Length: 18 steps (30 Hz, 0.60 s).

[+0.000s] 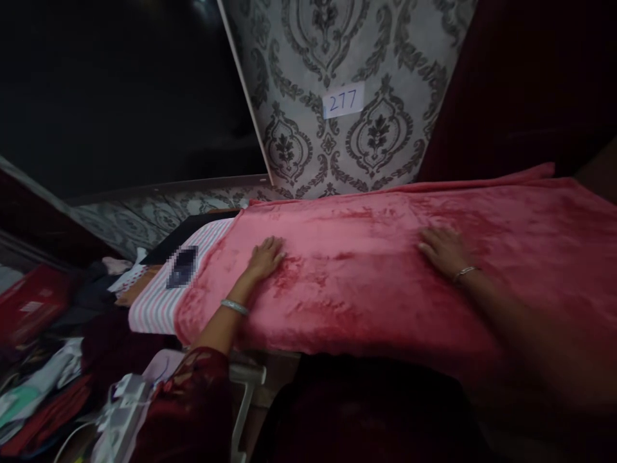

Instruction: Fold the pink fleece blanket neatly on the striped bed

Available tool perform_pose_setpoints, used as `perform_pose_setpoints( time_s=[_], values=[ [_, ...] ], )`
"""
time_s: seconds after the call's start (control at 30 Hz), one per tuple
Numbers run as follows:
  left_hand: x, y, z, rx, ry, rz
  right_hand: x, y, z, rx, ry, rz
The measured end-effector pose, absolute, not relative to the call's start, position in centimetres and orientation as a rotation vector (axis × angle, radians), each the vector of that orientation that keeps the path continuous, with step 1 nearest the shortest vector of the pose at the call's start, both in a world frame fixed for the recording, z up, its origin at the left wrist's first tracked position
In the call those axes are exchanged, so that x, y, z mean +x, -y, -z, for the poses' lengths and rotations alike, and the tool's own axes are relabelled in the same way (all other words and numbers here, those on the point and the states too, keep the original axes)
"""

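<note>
Lying spread, left hand [265,259] and right hand [443,252] touch pink blanket [354,276] overlapping striped board [157,310].

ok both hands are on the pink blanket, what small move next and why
I'd probably slide the left hand a little toward the right hand, pressing lightly: both look palm-down on the pink blanket, and darker, uneven patches show on its surface between them, which a stroke might even out.
</note>
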<state>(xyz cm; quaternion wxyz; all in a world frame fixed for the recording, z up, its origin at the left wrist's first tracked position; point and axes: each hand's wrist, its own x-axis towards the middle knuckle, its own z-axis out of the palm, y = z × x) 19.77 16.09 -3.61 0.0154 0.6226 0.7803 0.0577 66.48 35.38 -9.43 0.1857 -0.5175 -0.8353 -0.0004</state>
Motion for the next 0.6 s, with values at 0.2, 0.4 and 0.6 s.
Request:
perform_pose_setpoints(
  time_s=[0.2, 0.4, 0.6],
  values=[
    [24.9, -21.9, 4.2, 2.268, -2.066, -0.454, 61.0, -33.8, 8.2, -1.123, 2.272, -0.441],
    [27.6, -24.8, 5.9, 2.413, -1.864, -0.781, 57.3, -34.2, 9.4, -0.985, 1.906, -0.686],
    [26.8, -24.8, 7.9, 2.418, -1.805, -1.025, 57.3, -33.4, 10.8, -0.873, 1.932, -0.63]
  ],
)
